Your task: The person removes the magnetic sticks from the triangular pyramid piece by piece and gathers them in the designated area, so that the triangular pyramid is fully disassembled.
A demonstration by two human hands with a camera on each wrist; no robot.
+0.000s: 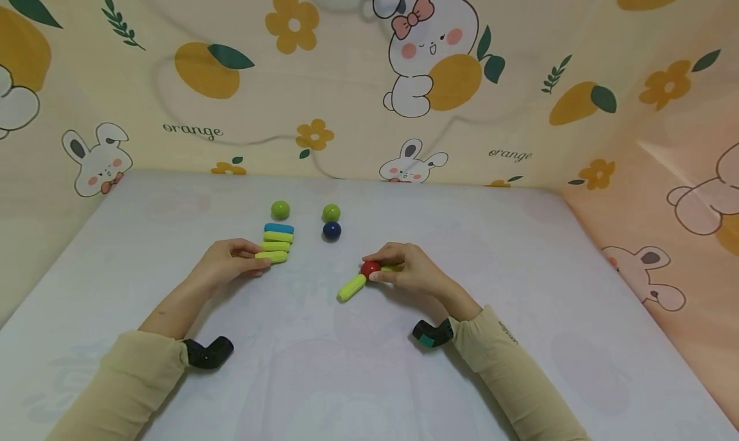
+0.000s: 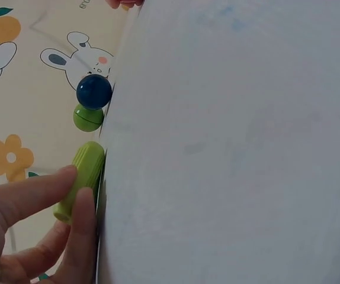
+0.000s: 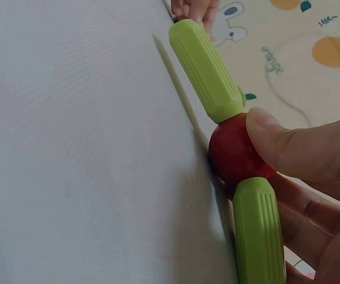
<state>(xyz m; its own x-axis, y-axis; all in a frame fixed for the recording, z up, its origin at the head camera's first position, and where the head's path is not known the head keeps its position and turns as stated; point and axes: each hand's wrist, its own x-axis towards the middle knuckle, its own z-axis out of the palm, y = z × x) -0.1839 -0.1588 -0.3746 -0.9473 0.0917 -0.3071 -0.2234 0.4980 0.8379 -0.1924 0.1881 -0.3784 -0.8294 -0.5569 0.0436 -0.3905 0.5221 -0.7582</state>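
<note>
Dark blue ball [image 1: 331, 231]: on the white tabletop [image 1: 323, 377], just on the near side of one green ball [image 1: 331, 212]; whether the two touch cannot be told.
Red ball [image 1: 369, 271]: nearer the person than the dark blue ball and to its right, between a left-hand stick [image 1: 351, 288] and a right-hand stick [image 3: 257, 231], both yellow-green and set against it.
Right hand [image 1: 412, 271]: right of the dark blue ball and nearer; grip clamped on the red ball, thumb against its surface.
Left hand [image 1: 228, 261]: left of the dark blue ball and nearer; grip clamped on the nearest stick [image 1: 276, 257], yellow-green.
Row: left of the dark blue ball, a blue stick [image 1: 279, 228] farthest, then two yellow-green sticks [image 1: 278, 237], then the nearest stick.
Second green ball [image 1: 280, 210]: left of the dark blue ball and farther off.
Patterned cloth [image 1: 346, 75]: beyond the dark blue ball.
</note>
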